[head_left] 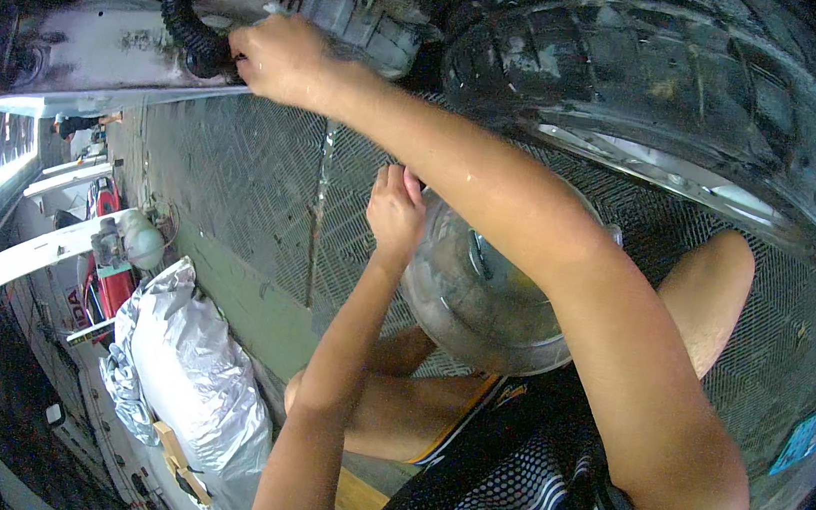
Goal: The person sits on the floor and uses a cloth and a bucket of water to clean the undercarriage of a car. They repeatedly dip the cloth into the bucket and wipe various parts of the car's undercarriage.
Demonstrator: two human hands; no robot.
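At the upper left, my right hand [284, 60] reaches up to a dirty, pale car body panel [102, 29]. Its fingers are curled closed against the end of a black corrugated rubber hose [185, 23]; whatever is inside them is hidden. Lower down, my left hand [396, 211] is closed too, and its contents cannot be made out. It is beside the rim of a round, greyish, see-through basin-like object [492, 310] between my legs. My right forearm passes over part of that object.
A large dusty tyre [651, 66] fills the upper right above a patterned floor [245, 186]. At lower left lie a silvery crumpled cover [199, 362] and a wooden piece [178, 461]. Behind them are a rounded grey tank [143, 240] and a distant person [81, 125]. A blue item [808, 437] lies far right.
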